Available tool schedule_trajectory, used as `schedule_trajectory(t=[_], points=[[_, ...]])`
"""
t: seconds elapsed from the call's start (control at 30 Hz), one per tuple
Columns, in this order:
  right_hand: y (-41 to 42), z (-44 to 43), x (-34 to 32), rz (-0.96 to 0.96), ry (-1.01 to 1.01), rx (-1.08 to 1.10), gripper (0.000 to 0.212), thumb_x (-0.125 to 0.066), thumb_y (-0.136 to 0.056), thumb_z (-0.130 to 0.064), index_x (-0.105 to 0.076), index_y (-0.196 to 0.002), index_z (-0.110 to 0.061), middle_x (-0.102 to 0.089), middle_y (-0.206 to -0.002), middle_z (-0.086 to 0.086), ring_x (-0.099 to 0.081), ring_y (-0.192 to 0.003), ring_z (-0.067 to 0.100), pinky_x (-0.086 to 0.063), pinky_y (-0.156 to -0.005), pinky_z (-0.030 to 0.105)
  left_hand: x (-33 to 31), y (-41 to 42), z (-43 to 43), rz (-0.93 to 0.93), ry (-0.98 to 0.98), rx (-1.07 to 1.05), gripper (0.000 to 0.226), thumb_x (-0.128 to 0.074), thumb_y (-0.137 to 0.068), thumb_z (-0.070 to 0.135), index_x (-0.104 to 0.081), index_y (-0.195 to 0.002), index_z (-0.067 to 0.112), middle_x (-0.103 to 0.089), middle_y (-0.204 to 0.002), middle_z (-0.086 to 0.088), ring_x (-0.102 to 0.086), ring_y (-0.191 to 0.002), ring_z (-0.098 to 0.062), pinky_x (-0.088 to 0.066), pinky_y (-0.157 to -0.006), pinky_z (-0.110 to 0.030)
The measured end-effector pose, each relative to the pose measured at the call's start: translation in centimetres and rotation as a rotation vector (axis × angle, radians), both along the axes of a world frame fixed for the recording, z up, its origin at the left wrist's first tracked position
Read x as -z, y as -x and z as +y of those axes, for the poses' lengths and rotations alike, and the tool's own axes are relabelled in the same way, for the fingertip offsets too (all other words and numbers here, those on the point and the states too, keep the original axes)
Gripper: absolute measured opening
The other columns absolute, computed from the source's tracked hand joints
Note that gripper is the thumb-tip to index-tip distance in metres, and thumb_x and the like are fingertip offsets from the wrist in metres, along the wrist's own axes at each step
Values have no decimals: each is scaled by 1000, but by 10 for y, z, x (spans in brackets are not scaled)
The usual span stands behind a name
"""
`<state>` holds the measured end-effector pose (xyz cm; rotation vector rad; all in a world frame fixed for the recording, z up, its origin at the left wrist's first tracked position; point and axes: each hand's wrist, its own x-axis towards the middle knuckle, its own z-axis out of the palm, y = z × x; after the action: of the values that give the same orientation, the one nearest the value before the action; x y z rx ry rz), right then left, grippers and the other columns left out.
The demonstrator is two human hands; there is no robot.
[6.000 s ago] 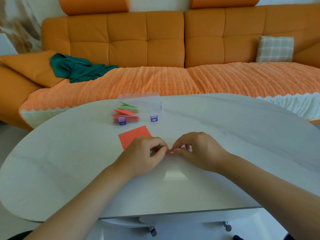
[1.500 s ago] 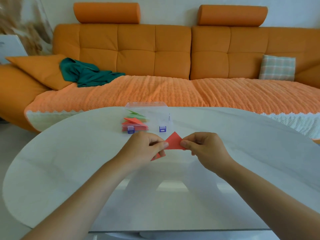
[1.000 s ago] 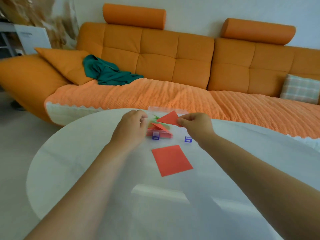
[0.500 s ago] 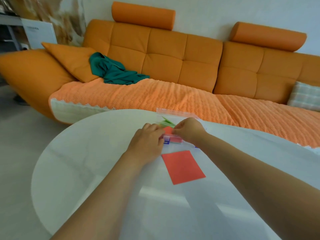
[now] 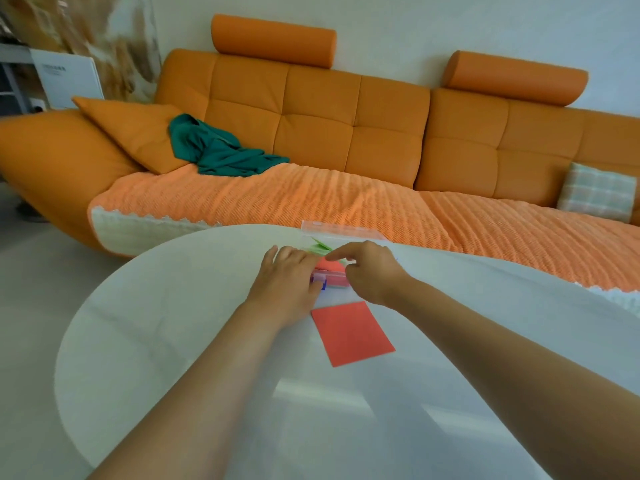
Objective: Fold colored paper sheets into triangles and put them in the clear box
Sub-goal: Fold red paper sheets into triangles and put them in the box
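Neither hand plainly grips anything: the left hand (image 5: 287, 277) lies with fairly straight fingers against the left end of the clear box (image 5: 335, 280), steadying it, while the right hand (image 5: 369, 270) stretches its index finger over the red triangle (image 5: 327, 264) inside; whether finger and thumb pinch that paper or only press it down, I cannot tell

On the white table (image 5: 173, 323) the box stands near the far edge, its lid (image 5: 343, 231) tilted open behind the hands. 1 flat red sheet (image 5: 351, 332) lies just in front of it, unfolded, so at least 1 fold is left to do. Inside, green triangles (image 5: 320, 247) show behind the red one, and more red paper shows through the front wall beside the purple latch (image 5: 321, 285). By that, several pieces look done and this one is being seated

Both forearms reach forward and converge on the box, wrists low over the table, right palm turned down
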<state>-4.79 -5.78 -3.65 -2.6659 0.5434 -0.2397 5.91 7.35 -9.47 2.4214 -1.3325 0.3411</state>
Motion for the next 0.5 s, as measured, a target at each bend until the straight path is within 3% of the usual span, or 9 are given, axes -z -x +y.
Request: schedule_trajectory(t=[0.13,0.27,0.37,0.5], points=[[28,-3,-9,-136,49,-31,55,-40,-89,5,-68,-124,-27,-59,-136,-5,-54,-121,15,-42,-90,25,-7,9,4,-54,135,80,42,-56,-96,28,-55,-137,19,-53,-137,2,-39,-131,-21,-31,-109,-36],[60,-4,6,-152,28,-82,44,-49,-90,-2,-70,-118,-29,-63,-123,-11,-56,-110,9,-45,-99,28,-14,25,8,-60,210,144,29,-62,-90,20,-63,-119,18,-56,-117,3,-45,-114,-20,-43,-95,-35],[81,0,23,-12,30,-147,39,-61,-92,-24,-62,-130,-31,-59,-134,-13,-54,-121,8,-41,-106,28,-11,32,13,181,109,185,28,-64,-89,25,-61,-117,25,-58,-120,8,-49,-119,-17,-43,-99,-34],[103,6,41,111,114,-232,63,-63,-89,-55,-44,-145,-35,-53,-142,-11,-51,-125,13,-39,-105,30,-5,50,21,310,-233,239,66,-71,-84,46,-46,-144,29,-42,-146,11,-28,-142,-12,-27,-117,-30]])
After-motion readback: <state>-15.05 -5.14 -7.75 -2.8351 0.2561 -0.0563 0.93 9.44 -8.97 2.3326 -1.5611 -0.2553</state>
